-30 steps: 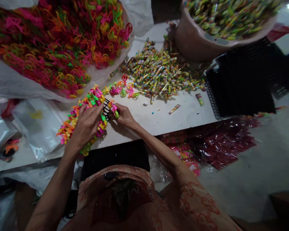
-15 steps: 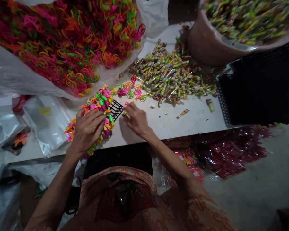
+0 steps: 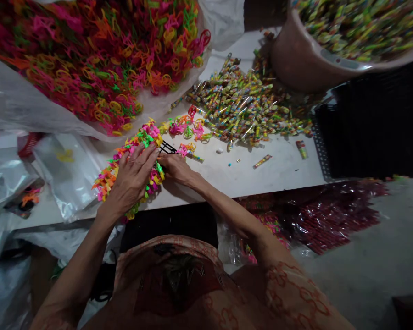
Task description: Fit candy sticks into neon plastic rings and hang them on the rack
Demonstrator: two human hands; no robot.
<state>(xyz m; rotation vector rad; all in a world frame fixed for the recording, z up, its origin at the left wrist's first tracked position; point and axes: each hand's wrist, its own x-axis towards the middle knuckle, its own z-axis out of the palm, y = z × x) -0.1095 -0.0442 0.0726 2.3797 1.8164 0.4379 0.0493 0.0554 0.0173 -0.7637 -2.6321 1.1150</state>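
A black grid rack point(image 3: 167, 147) lies on the white table point(image 3: 248, 176), most of it covered with bright plastic ring toys point(image 3: 139, 140) in pink, green, yellow and orange. My left hand point(image 3: 132, 176) rests flat on the loaded part of the rack. My right hand point(image 3: 174, 166) is at the rack's bare right end, fingers pinched there; what it holds is hidden. A few loose ring toys point(image 3: 186, 130) lie just beyond it.
A big clear bag of ring toys point(image 3: 89, 59) fills the top left. Wrapped candy sticks point(image 3: 244, 107) are heaped mid-table beside a pink basin point(image 3: 296, 64) full of them. Black racks point(image 3: 368, 133) are stacked at right. Clear bags point(image 3: 65, 174) lie at left.
My right hand went out to the loose ring toys and came back to the rack's bare end. My left hand stayed on the rack. The view shifted slightly.
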